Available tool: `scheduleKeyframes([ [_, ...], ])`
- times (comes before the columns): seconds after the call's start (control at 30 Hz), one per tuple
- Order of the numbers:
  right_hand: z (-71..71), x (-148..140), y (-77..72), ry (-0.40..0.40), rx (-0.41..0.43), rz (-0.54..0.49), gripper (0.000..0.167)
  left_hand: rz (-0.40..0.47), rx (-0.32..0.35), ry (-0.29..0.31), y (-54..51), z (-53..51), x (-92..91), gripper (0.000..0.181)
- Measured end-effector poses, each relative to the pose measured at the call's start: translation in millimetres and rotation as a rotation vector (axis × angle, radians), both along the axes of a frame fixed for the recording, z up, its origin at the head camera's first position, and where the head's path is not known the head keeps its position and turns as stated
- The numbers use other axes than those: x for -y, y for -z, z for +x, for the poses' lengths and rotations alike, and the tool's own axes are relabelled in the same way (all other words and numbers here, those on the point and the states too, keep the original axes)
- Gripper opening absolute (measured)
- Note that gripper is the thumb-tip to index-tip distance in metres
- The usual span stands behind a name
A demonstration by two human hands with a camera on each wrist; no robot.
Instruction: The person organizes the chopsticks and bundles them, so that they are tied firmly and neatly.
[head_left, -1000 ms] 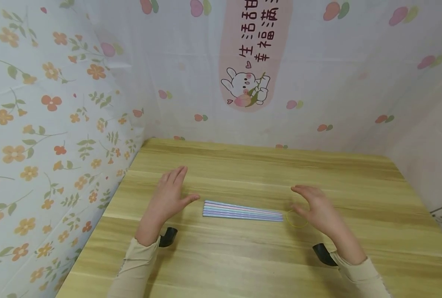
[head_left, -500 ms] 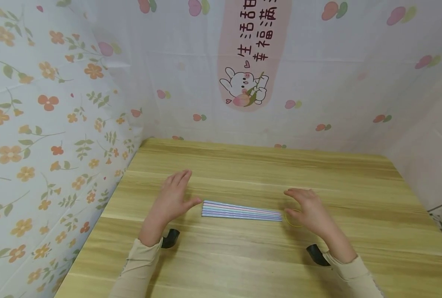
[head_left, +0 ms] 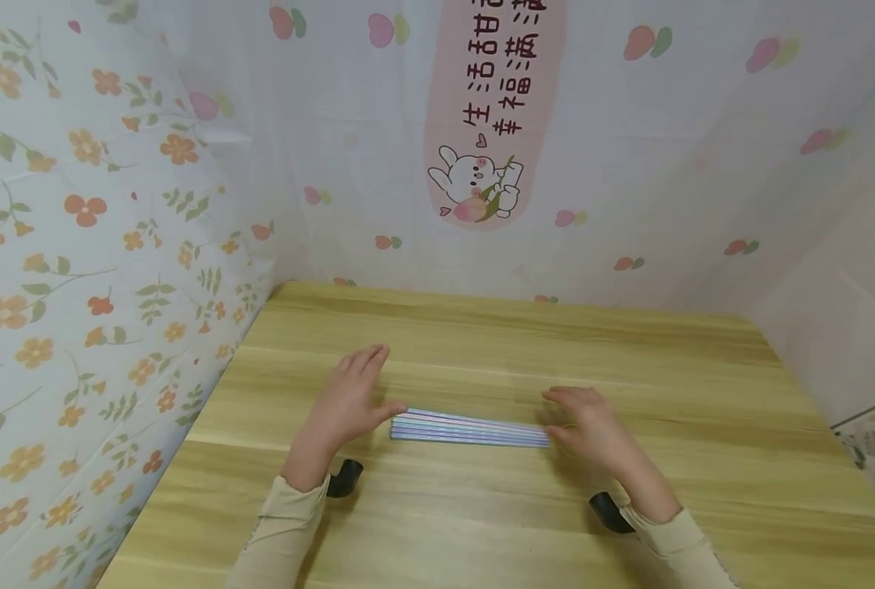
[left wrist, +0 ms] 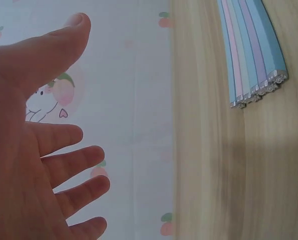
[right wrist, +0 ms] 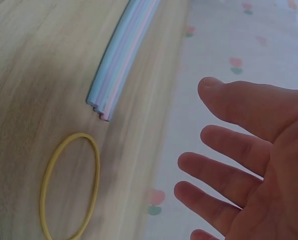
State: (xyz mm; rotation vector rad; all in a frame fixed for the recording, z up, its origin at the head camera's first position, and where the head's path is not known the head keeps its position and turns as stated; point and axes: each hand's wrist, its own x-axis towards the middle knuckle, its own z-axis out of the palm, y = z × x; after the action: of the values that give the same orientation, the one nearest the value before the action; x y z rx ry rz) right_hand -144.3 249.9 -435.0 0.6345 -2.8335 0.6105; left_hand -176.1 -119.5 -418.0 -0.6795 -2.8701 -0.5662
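A row of slim pastel sticks (head_left: 470, 429), blue, pink and purple, lies side by side across the table. Silvery tips cap the left ends of the sticks (left wrist: 254, 50) in the left wrist view. My left hand (head_left: 345, 405) hovers by those ends, fingers spread and empty; its thumb overlaps them in the head view. By the opposite ends is my right hand (head_left: 592, 433), raised with loose, apart fingers and holding nothing. A yellow rubber band (right wrist: 78, 135) lies just beyond the sticks' right ends, mostly hidden behind the right hand in the head view.
The wooden table (head_left: 437, 523) runs back to a printed curtain (head_left: 319, 131) with a rabbit picture. Flowered cloth (head_left: 83, 245) hangs along the left side. A black curved piece sits beneath each wrist, one by the left sleeve (head_left: 278, 523), another by the right.
Both hands have moved inward, towards the two ends of the sticks. The right hand now covers most of the rubber band in the head view. The sticks stay in place; the head view has shifted slightly.
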Motion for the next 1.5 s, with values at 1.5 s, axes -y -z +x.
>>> scheduleKeyframes([
  [1.5,1.2,28.9,30.9,-0.083,0.064,0.021,0.041,-0.092,0.155,0.168,37.4,-4.2,-23.7,0.063],
])
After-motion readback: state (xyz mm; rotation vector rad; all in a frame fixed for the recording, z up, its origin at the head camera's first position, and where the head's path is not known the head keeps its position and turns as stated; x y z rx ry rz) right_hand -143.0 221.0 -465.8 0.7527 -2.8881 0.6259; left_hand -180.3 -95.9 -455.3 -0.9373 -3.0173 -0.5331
